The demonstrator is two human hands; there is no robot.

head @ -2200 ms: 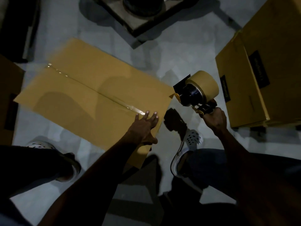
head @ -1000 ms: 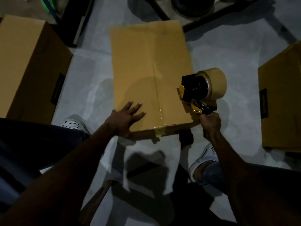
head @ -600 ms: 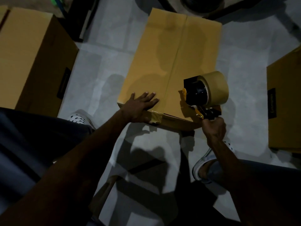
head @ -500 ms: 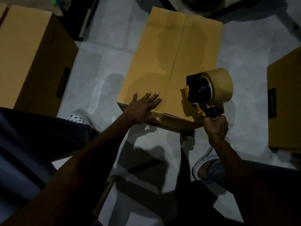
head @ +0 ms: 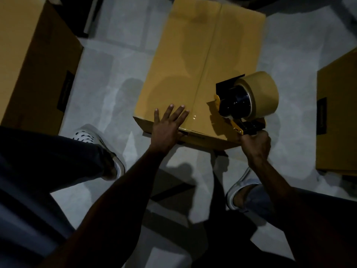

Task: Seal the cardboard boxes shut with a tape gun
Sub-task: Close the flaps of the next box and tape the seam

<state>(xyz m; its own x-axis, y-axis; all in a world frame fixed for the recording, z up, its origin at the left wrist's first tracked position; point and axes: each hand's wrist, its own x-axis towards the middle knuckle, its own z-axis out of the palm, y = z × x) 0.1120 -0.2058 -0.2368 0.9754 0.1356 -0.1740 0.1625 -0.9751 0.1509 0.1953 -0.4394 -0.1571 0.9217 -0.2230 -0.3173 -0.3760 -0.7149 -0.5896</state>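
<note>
Three cardboard boxes in view on a pale concrete floor [head: 119, 60], lighting dim. We log the middle box [head: 185, 60] as the one being worked: it lies flat-topped directly ahead, its two top flaps meeting along a centre seam [head: 207, 53] that runs away from us, with a glossy strip of clear tape over it catching light near the front edge. A second box [head: 32, 60] stands to the left, dark label on its side; a third box [head: 338, 120] sits at the right edge, partly cut off.

Left hand [head: 168, 125]: fingers straight and spread, palm flat on the near edge of the middle box, just left of the seam, thumb hooked over the front corner edge. It presses; it grips nothing.

Right hand [head: 255, 145]: fingers curled tight round the handle of the tape gun [head: 243, 103]. We see the gun held at the box's near right corner, above the top face, tan tape roll [head: 264, 93] on its black hub, yellow tab at the front. Whether the gun touches the cardboard we cannot tell.

Below: dark trouser legs and two pale shoes, one [head: 90, 138] left of the box, one [head: 239, 188] under the right forearm.
</note>
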